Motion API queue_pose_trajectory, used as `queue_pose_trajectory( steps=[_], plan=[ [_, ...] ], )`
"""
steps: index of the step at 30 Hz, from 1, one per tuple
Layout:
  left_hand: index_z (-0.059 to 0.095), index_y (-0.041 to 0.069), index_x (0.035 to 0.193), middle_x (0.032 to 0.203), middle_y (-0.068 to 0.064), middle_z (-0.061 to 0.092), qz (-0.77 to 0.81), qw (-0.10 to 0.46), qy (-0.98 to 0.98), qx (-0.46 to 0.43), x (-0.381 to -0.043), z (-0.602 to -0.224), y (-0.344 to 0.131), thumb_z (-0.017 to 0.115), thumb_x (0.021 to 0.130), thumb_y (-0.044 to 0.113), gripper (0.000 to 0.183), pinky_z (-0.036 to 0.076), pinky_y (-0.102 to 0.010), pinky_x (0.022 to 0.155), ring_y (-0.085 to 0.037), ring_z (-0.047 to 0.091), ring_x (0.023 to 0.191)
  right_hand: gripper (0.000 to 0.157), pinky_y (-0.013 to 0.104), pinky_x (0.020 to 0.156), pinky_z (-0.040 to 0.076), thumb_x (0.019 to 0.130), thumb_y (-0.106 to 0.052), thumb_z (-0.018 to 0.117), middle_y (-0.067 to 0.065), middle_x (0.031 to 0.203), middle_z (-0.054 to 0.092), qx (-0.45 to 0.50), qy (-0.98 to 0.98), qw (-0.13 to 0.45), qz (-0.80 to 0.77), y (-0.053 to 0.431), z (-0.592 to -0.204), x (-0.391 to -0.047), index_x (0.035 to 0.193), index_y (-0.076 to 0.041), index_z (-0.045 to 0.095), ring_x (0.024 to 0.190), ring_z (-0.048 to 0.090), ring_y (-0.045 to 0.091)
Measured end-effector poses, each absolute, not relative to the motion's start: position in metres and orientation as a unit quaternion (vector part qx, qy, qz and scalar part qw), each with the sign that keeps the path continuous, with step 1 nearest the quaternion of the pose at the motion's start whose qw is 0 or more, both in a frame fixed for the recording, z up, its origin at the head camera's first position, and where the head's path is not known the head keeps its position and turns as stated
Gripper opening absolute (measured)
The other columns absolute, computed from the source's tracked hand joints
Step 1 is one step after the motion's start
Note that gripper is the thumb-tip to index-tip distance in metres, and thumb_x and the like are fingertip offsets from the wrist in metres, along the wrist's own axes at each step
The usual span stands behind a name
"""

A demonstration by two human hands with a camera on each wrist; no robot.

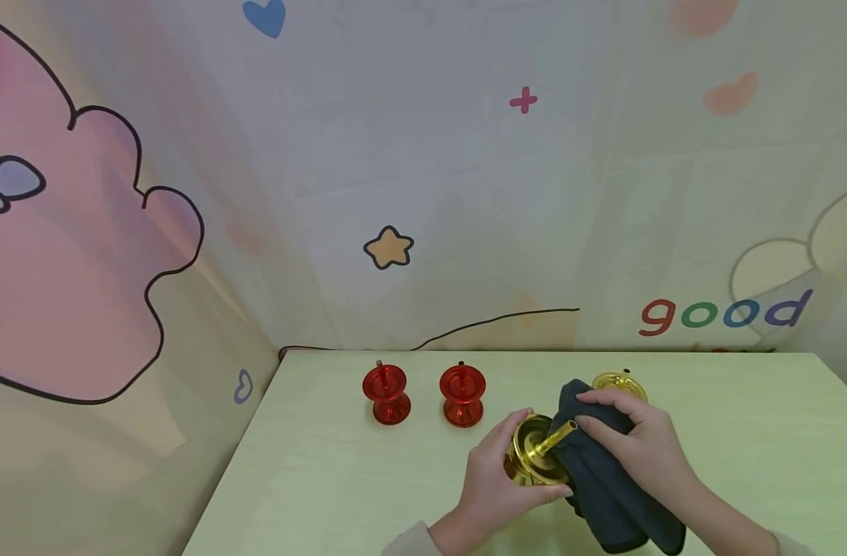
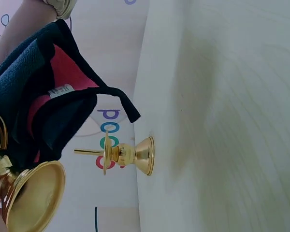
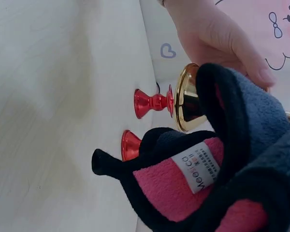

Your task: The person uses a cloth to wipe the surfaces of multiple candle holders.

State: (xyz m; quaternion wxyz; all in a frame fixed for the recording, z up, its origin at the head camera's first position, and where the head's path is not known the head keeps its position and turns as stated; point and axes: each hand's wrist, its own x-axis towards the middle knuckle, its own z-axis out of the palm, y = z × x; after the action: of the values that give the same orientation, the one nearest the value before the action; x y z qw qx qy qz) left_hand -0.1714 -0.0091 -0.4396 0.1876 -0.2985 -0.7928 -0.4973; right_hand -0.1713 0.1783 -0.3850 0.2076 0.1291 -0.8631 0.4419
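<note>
My left hand grips a shiny gold candlestick, fingers and thumb around its body. The candlestick is lifted above the table and tilted, its thin central tube pointing up to the right. Between the thumb and fingers of my right hand is a folded dark blue-grey cloth, lying against the candlestick's right side. In the right wrist view the cloth shows a pink inner side and a white label. The left wrist view shows the candlestick's flared base close to the cloth.
A second gold candlestick stands upright behind the cloth, partly hidden by it. Two red candlesticks, one at left and one nearer the middle, stand toward the back of the pale table. A printed curtain hangs behind.
</note>
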Motion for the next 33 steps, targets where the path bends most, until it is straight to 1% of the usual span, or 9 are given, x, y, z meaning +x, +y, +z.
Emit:
queue_pose_trajectory(
  steps=[3,5,11,14,18,22,25,29,33],
  plan=[
    [0.039,0.017,0.129,0.120,0.000,0.055,-0.500,0.194,-0.794,-0.285,-0.171,-0.440,-0.007,0.075,0.064,0.039,0.078,0.047,-0.014,0.080,-0.008,0.056,0.103,0.022,0.008,0.068,0.046,0.077,-0.011,0.067,0.004,0.096,0.065,0.142,-0.865,0.181,0.446,0.175,-0.387,-0.169,0.099,-0.011,0.064,0.087,0.050,-0.014],
    [0.039,0.017,0.129,0.119,-0.001,0.055,-0.507,0.195,-0.794,-0.274,-0.170,-0.441,-0.005,0.075,0.064,0.040,0.077,0.048,-0.012,0.076,-0.008,0.056,0.101,0.023,0.013,0.066,0.049,0.079,-0.013,0.066,0.009,0.099,0.064,0.151,-0.866,0.152,0.452,0.174,-0.388,-0.168,0.102,-0.012,0.062,0.088,0.052,-0.013],
    [0.039,0.017,0.129,0.121,-0.001,0.053,-0.524,0.200,-0.791,-0.245,-0.169,-0.441,-0.002,0.074,0.065,0.040,0.077,0.048,-0.013,0.075,-0.010,0.055,0.102,0.032,0.017,0.072,0.050,0.082,-0.020,0.062,0.008,0.111,0.060,0.177,-0.863,0.075,0.466,0.172,-0.389,-0.165,0.112,-0.014,0.055,0.095,0.052,-0.009],
    [0.039,0.014,0.129,0.121,-0.003,0.053,-0.518,0.218,-0.790,-0.244,-0.169,-0.441,-0.001,0.075,0.064,0.039,0.078,0.049,-0.015,0.077,-0.012,0.055,0.103,0.034,0.017,0.076,0.048,0.083,-0.022,0.061,0.008,0.114,0.058,0.183,-0.862,0.055,0.470,0.172,-0.388,-0.163,0.115,-0.014,0.053,0.097,0.051,-0.008],
    [0.040,0.013,0.129,0.119,-0.004,0.055,-0.522,0.217,-0.785,-0.254,-0.169,-0.443,-0.002,0.077,0.063,0.037,0.079,0.049,-0.014,0.075,-0.012,0.056,0.101,0.033,0.017,0.075,0.048,0.084,-0.021,0.060,0.010,0.114,0.056,0.181,-0.849,0.032,0.496,0.172,-0.389,-0.161,0.115,-0.012,0.052,0.097,0.050,-0.009],
    [0.041,0.015,0.128,0.115,-0.003,0.058,-0.509,0.205,-0.784,-0.291,-0.170,-0.439,-0.008,0.080,0.060,0.033,0.080,0.048,-0.011,0.072,-0.009,0.058,0.096,0.031,0.018,0.073,0.049,0.084,-0.013,0.059,-0.006,0.110,0.057,0.212,-0.820,0.018,0.532,0.176,-0.390,-0.165,0.113,-0.006,0.053,0.096,0.052,-0.008],
    [0.043,0.017,0.126,0.112,-0.001,0.060,-0.505,0.164,-0.778,-0.336,-0.172,-0.430,-0.014,0.082,0.058,0.028,0.079,0.047,-0.008,0.066,-0.004,0.058,0.086,0.030,0.017,0.074,0.049,0.083,-0.007,0.059,-0.018,0.106,0.056,0.258,-0.799,0.004,0.544,0.183,-0.389,-0.171,0.112,-0.005,0.054,0.095,0.054,-0.005],
    [0.043,0.021,0.126,0.115,0.003,0.059,-0.496,0.074,-0.779,-0.375,-0.174,-0.421,-0.021,0.082,0.059,0.027,0.078,0.045,-0.007,0.059,0.002,0.057,0.088,0.032,0.017,0.076,0.049,0.081,0.002,0.057,-0.010,0.107,0.057,0.324,-0.763,-0.022,0.559,0.190,-0.389,-0.177,0.113,-0.001,0.053,0.095,0.057,0.001],
    [0.037,0.019,0.134,0.124,0.007,0.054,-0.478,0.009,-0.804,-0.354,-0.177,-0.415,-0.025,0.078,0.063,0.033,0.083,0.047,-0.013,0.075,-0.002,0.052,0.108,0.032,0.017,0.075,0.049,0.081,0.004,0.057,-0.009,0.106,0.058,0.330,-0.756,-0.022,0.565,0.191,-0.394,-0.178,0.113,-0.001,0.053,0.094,0.058,0.003]
  ],
)
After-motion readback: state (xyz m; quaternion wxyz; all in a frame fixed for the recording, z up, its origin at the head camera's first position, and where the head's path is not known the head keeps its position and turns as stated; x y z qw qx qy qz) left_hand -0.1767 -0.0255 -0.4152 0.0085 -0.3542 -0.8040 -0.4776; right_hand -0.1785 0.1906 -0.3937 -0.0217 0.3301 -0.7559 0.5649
